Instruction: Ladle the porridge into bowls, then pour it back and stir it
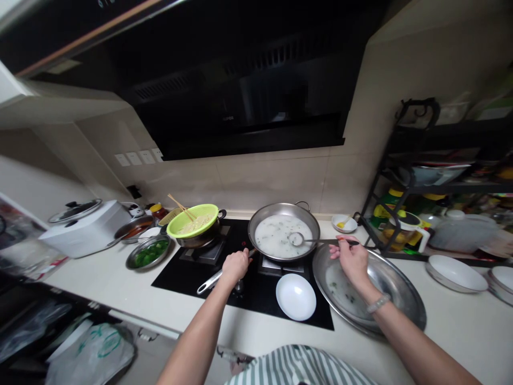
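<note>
My left hand (pixel 236 267) is closed around the handle of a steel wok (pixel 253 235) on the right burner. White, milky liquid (pixel 276 232) with small dark bits fills much of the wok. In my right hand (pixel 350 256) is the long handle of a ladle (pixel 296 239), whose bowl rests in the liquid. Beneath my right forearm sits a wide steel basin (pixel 401 283) with some cloudy liquid and green bits in it. A white bowl (pixel 295 297) stands on the cooktop in front of the wok.
On the left burner, a green colander (pixel 212 211) holding noodles and chopsticks rests on a pot. A dish of green leaves (pixel 150 253) stands left of the cooktop (pixel 176 275). Behind the basin is a small dish (pixel 345 224) with a spoon; a black rack (pixel 395 160) stands right.
</note>
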Demonstrator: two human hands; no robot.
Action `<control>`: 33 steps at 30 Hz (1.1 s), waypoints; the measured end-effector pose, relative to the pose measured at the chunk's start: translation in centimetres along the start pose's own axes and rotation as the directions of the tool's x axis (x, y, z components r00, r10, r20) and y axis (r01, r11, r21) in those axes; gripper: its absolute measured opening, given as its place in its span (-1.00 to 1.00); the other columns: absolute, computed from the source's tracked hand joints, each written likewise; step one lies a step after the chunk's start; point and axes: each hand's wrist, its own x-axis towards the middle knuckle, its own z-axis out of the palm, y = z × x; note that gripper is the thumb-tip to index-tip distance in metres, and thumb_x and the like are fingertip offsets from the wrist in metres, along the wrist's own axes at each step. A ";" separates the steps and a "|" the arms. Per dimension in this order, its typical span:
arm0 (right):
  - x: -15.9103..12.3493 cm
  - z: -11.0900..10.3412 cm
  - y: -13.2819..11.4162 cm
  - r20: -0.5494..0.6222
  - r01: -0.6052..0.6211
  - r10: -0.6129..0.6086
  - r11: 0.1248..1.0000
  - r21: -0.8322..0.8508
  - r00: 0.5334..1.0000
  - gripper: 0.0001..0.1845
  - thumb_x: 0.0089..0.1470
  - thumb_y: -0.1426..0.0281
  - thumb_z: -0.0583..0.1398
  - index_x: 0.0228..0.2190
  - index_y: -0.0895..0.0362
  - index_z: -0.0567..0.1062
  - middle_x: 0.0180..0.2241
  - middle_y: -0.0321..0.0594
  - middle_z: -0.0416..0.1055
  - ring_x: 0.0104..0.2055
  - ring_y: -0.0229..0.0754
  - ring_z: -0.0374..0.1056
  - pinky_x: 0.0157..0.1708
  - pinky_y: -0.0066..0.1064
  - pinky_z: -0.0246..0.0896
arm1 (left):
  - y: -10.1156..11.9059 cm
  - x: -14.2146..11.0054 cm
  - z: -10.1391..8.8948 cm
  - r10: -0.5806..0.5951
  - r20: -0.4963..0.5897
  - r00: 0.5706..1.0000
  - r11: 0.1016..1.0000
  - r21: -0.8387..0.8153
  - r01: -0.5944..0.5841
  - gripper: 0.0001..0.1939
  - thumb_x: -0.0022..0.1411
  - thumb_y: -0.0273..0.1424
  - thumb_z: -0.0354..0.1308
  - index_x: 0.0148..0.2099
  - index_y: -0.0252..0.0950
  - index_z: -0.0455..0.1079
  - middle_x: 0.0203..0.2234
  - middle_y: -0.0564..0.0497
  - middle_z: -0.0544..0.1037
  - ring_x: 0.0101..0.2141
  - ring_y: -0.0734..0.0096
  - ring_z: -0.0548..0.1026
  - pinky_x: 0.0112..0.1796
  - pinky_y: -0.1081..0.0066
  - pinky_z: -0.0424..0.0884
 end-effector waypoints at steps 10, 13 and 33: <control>0.2 -0.4 0.1 -0.026 -0.040 0.040 0.999 0.002 0.999 -0.78 -0.06 0.19 0.21 -0.39 0.06 0.39 -0.75 -0.31 0.36 -0.57 -0.01 0.47 -0.61 -0.32 0.33 | 0.1 0.0 0.1 0.001 -0.016 1.000 1.000 0.012 -0.001 -0.68 0.39 -0.24 -0.09 0.02 -0.32 0.32 -0.21 -0.20 0.59 -0.19 0.07 0.58 -0.25 0.24 0.42; 0.2 -0.4 0.1 -0.026 -0.044 0.044 0.999 0.007 0.999 -0.78 -0.06 0.20 0.20 -0.39 0.06 0.39 -0.74 -0.30 0.36 -0.58 -0.02 0.46 -0.61 -0.33 0.33 | 0.3 -0.1 -0.3 0.000 -0.050 0.999 1.000 0.027 0.001 -0.62 0.36 -0.19 -0.03 0.05 -0.35 0.32 -0.12 -0.24 0.55 -0.11 0.04 0.53 -0.17 0.21 0.39; 0.2 -1.1 -0.5 -0.016 -0.014 0.014 1.000 0.013 1.000 -0.73 -0.07 0.15 0.22 -0.37 0.06 0.41 -0.73 -0.30 0.36 -0.59 0.00 0.44 -0.59 -0.26 0.34 | 0.9 1.2 -0.3 0.002 0.045 0.999 0.999 0.035 -0.003 -0.61 0.29 -0.24 0.08 0.08 -0.36 0.31 -0.11 -0.30 0.56 -0.09 0.00 0.56 -0.15 0.20 0.44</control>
